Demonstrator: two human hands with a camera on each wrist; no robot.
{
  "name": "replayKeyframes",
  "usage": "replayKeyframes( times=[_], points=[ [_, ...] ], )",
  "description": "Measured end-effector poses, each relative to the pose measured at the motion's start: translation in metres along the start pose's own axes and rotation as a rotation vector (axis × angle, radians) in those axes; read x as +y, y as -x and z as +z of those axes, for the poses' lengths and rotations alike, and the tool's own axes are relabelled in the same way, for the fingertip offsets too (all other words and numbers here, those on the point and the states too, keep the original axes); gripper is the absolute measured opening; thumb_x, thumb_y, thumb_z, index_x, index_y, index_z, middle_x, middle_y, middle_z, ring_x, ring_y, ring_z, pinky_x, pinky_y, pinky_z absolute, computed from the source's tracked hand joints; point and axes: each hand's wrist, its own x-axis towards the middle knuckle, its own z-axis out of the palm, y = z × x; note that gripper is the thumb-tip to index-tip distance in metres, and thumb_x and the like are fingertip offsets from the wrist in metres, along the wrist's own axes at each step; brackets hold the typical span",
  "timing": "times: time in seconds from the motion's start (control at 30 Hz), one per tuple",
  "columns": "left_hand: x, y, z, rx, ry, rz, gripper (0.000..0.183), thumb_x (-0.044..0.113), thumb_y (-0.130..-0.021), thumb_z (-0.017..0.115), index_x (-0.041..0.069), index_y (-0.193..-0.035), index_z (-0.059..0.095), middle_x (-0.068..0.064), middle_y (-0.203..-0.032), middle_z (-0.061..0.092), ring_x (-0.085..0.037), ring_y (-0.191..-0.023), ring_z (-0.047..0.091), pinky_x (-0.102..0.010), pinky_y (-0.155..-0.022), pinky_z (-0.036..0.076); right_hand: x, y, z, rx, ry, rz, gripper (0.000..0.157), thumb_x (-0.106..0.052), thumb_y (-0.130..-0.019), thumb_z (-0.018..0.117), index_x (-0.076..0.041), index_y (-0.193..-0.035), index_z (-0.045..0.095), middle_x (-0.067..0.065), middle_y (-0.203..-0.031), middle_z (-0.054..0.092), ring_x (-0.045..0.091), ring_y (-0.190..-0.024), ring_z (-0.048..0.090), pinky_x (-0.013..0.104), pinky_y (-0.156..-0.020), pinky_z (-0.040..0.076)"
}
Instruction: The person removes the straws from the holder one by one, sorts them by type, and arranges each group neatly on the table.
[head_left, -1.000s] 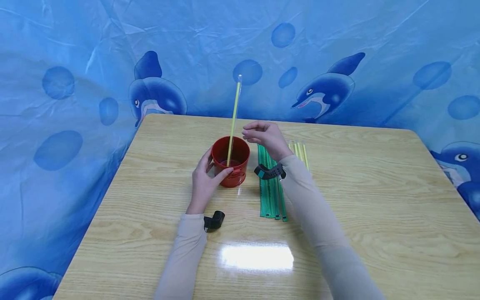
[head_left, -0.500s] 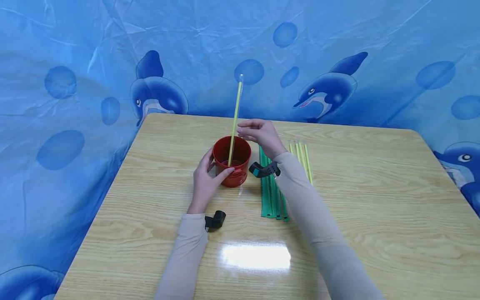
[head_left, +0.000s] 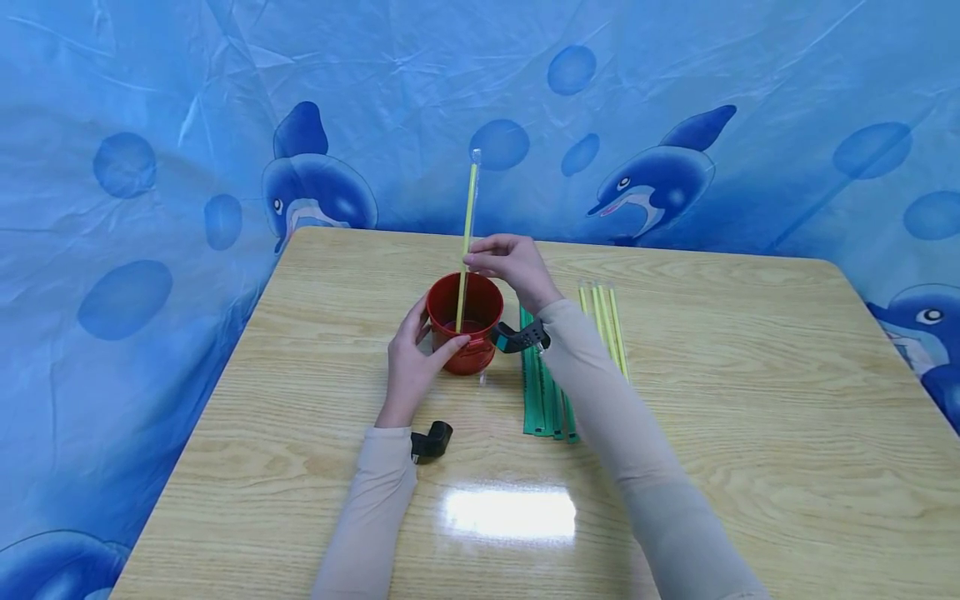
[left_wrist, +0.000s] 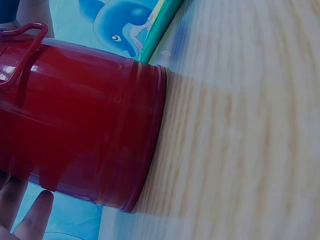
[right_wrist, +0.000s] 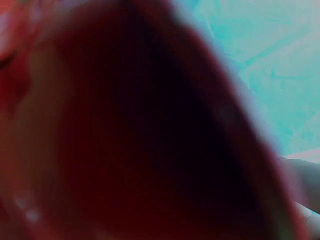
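Observation:
A red metal bucket [head_left: 471, 354] stands upright on the table, a small wire handle on its near side. My left hand [head_left: 411, 367] holds it from the left, thumb along the front of the rim; the left wrist view shows the bucket's side [left_wrist: 90, 120] and fingertips [left_wrist: 37, 212] under it. A yellow straw [head_left: 469, 204] in a clear wrapper stands in the bucket, leaning slightly right. Above the rim my right hand [head_left: 513, 265] pinches this straw between thumb and fingers. The right wrist view is blurred and filled mostly by the bucket's dark inside [right_wrist: 150, 130].
Just right of the bucket lie several long green wrapped sticks [head_left: 534, 400], partly under the right forearm. Beyond them lie several more yellow straws [head_left: 603, 312] in clear wrappers. A blue dolphin-print sheet [head_left: 420, 100] hangs behind the table's far edge [head_left: 712, 258].
My right hand has moved left from beside the straw until its fingertips meet it. The straw's top has tipped slightly left. My left hand keeps its hold on the bucket.

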Motion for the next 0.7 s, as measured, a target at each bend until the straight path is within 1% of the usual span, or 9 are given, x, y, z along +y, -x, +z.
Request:
replayKeyframes(
  times=[0.1,0.23,0.37,0.47,0.57,0.7],
  points=[
    [0.000,0.000,0.000,-0.006,0.001,-0.005,0.074,0.017,-0.081,0.076,0.006,-0.143,0.037,-0.012,-0.143,0.043,-0.026,-0.130,0.042,-0.041,-0.105,0.038,0.001,-0.001,0.002,-0.006,0.023,-0.023,0.026,-0.010,-0.085,0.070,0.008,-0.103,0.065,0.004,-0.086,0.069,0.019,-0.081,0.066,0.039,-0.086,0.053],
    [0.005,0.001,0.001,-0.014,-0.009,-0.015,0.073,0.011,-0.082,0.074,0.002,-0.144,0.035,-0.016,-0.143,0.041,-0.030,-0.130,0.041,-0.043,-0.105,0.038,0.003,-0.002,0.003,-0.011,0.046,-0.043,0.026,-0.010,-0.086,0.070,0.010,-0.102,0.065,0.001,-0.082,0.068,0.018,-0.079,0.065,0.035,-0.081,0.054],
    [0.024,0.005,0.000,-0.018,-0.023,-0.020,0.071,0.006,-0.083,0.072,-0.003,-0.142,0.035,-0.019,-0.142,0.041,-0.033,-0.129,0.041,-0.045,-0.104,0.038,0.003,-0.003,0.003,-0.009,0.049,-0.053,0.025,-0.009,-0.086,0.070,0.010,-0.101,0.065,0.001,-0.081,0.068,0.018,-0.079,0.065,0.034,-0.080,0.054],
    [0.037,0.009,-0.002,-0.020,-0.023,-0.017,0.069,0.005,-0.083,0.071,-0.005,-0.141,0.035,-0.021,-0.141,0.041,-0.034,-0.129,0.042,-0.046,-0.104,0.038,0.002,-0.001,0.003,0.005,0.055,-0.059,0.019,-0.009,-0.085,0.070,0.006,-0.097,0.067,0.002,-0.082,0.069,0.019,-0.079,0.065,0.034,-0.080,0.055],
    [0.040,0.009,-0.002,-0.019,-0.018,-0.018,0.068,0.005,-0.084,0.071,-0.006,-0.141,0.035,-0.021,-0.141,0.041,-0.036,-0.128,0.041,-0.047,-0.104,0.037,0.000,0.000,0.001,0.020,0.056,-0.057,0.014,-0.009,-0.085,0.071,0.002,-0.093,0.068,0.003,-0.082,0.069,0.020,-0.080,0.065,0.037,-0.082,0.054],
    [0.039,0.008,-0.002,-0.019,-0.023,-0.023,0.069,0.005,-0.084,0.071,-0.005,-0.142,0.035,-0.021,-0.142,0.041,-0.035,-0.129,0.041,-0.048,-0.104,0.037,-0.003,0.001,-0.003,0.026,0.052,-0.052,0.015,-0.010,-0.084,0.071,0.002,-0.094,0.068,0.004,-0.083,0.069,0.022,-0.082,0.065,0.037,-0.083,0.054]
  ],
)
